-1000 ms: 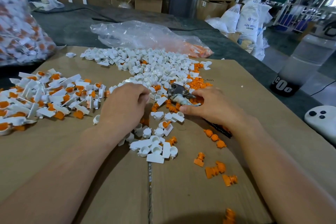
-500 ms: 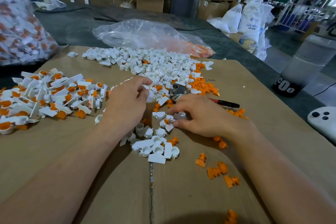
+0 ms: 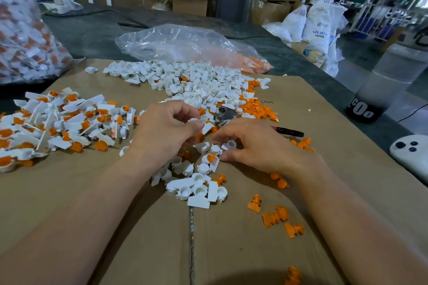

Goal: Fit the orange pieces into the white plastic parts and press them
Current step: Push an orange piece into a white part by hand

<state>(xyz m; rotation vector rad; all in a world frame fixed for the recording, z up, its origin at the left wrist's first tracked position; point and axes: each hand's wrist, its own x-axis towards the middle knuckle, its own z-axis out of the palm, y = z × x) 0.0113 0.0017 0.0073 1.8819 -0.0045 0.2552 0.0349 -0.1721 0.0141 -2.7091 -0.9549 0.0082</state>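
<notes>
A: How far along is it?

B: Partway, I'd judge. Nearest, on the flat brown cardboard sheet (image 3: 92,227), a few loose orange plastic pieces (image 3: 275,217) lie unfitted at near right, beside a small cluster of empty white plastic parts (image 3: 199,190) at near centre.

A: And the hands?

B: The left hand (image 3: 162,139) has curled fingers pinching one small white part (image 3: 193,120) just above that cluster. The right hand (image 3: 257,148) curls down onto the cluster's far edge; whether it grips anything, I cannot tell.

A: What's finished?

B: A big pile of white parts with orange already seated (image 3: 58,122), at left.

A: What's left?

B: Farther off, a heap of empty white parts (image 3: 196,85), with an orange heap (image 3: 257,106) at its right: plenty to do, I'd say.

A: Anything in the way?

B: Metal pliers with a red-and-black handle (image 3: 287,132) lie just beyond the right hand, among the pieces. Farthest, a clear plastic bag (image 3: 185,46) holds more orange stock.
</notes>
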